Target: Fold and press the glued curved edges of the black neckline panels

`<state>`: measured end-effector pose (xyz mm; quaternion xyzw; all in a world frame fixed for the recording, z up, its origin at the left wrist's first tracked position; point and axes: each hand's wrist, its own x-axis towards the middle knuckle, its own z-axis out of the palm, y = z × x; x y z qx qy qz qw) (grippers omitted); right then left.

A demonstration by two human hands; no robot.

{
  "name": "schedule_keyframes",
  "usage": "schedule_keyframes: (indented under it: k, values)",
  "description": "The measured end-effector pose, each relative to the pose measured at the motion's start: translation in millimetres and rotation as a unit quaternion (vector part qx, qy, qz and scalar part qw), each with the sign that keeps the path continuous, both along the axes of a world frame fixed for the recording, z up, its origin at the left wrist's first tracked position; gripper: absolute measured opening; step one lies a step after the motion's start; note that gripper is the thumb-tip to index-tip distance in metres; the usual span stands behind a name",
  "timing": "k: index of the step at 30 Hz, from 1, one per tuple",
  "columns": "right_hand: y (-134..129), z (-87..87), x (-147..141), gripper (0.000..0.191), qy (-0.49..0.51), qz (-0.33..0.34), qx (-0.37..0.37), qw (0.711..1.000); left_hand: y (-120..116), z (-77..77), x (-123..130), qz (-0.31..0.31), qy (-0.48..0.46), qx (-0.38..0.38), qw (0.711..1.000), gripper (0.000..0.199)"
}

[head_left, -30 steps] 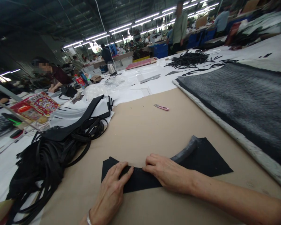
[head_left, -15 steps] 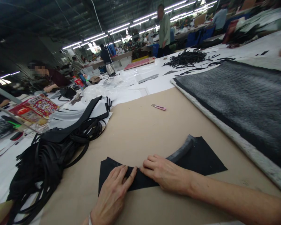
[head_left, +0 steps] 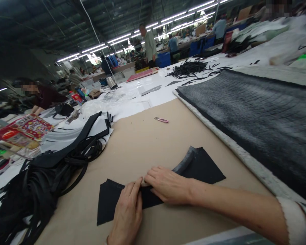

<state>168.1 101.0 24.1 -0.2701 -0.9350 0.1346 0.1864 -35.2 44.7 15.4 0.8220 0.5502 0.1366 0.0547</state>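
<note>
A black fabric piece [head_left: 205,166] with a curved upper edge lies on the tan sheet. Along the right part of that curve runs a folded grey strip [head_left: 185,162]. My left hand [head_left: 129,207] is closed at the middle of the curved edge, its fingers pressed together on the fabric. Right beside it, my right hand [head_left: 165,183] has its fingers curled over the same edge, pinching the fabric. The fingertips of both hands nearly touch, and the fabric beneath them is hidden.
Pink-handled thread snips [head_left: 161,120] lie beyond the hands. To the left is a heap of black strips [head_left: 48,183]; to the right, a large dark textured cloth [head_left: 247,112] over a pale layer. Black scraps [head_left: 187,69] and a metal ruler-like piece [head_left: 151,90] lie farther back. Other people stand behind.
My left hand's spread fingers have drawn together and turned toward the right hand at the curved edge. The camera view has shifted, bringing my right sleeve into sight.
</note>
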Motion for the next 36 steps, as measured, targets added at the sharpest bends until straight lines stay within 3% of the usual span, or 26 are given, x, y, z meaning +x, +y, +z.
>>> schedule_keyframes:
  k: [3, 7, 12, 20, 25, 30, 36]
  values:
    - [8.3, 7.6, 11.0, 0.021, -0.024, -0.009, -0.029, 0.999, 2.8, 1.4, 3.0, 0.013, -0.012, -0.026, 1.000, 0.033]
    - [20.0, 14.7, 18.4, 0.017, -0.071, 0.008, -0.067, 0.995, 11.0, 15.9, 20.8, 0.038, -0.012, -0.100, 0.994, 0.026]
    - [30.7, 13.0, 20.3, 0.016, -0.106, 0.030, -0.112, 0.988, 21.8, 35.2, 47.4, 0.053, -0.042, -0.196, 0.978, 0.040]
    - [33.1, 6.6, 34.5, 0.024, -0.063, 0.047, -0.198, 0.977, 22.2, 39.3, 58.7, 0.062, -0.033, -0.209, 0.975, 0.052]
    - [27.6, 2.5, 42.8, 0.027, -0.025, 0.062, -0.186, 0.980, 12.0, 28.5, 56.0, 0.032, -0.027, -0.155, 0.987, 0.053]
    - [22.4, -1.1, 51.7, 0.022, 0.008, 0.072, -0.155, 0.985, -5.2, 6.5, 48.0, -0.031, 0.005, -0.006, 0.999, 0.052]
    - [18.8, -5.5, 59.0, 0.017, 0.023, 0.107, -0.084, 0.990, -18.9, -10.8, 40.3, -0.096, 0.089, 0.146, 0.981, 0.050]
